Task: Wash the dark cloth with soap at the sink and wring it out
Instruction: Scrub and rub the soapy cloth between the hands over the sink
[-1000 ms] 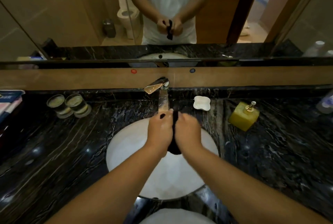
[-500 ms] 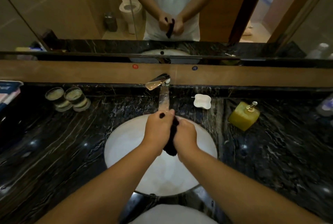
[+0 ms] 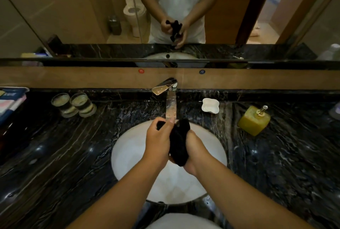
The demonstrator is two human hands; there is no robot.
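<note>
The dark cloth [image 3: 179,141] is bunched between both my hands over the white sink basin [image 3: 128,155]. My left hand [image 3: 159,139] grips its upper end, a tuft showing by the thumb. My right hand [image 3: 196,152] sits lower and cups the cloth from the right and beneath. The chrome tap [image 3: 170,99] stands just beyond my fingers; whether water runs I cannot tell. A yellow soap dispenser [image 3: 254,121] rests on the counter to the right.
Dark marble counter [image 3: 55,155] surrounds the basin. Two glass tumblers [image 3: 73,104] stand at the back left, a white soap dish [image 3: 210,105] right of the tap, folded items [image 3: 11,99] at the far left. A mirror [image 3: 73,17] runs along the back.
My hands have twisted apart: the right hand dropped lower and turned under the cloth, and more of the cloth now shows between them.
</note>
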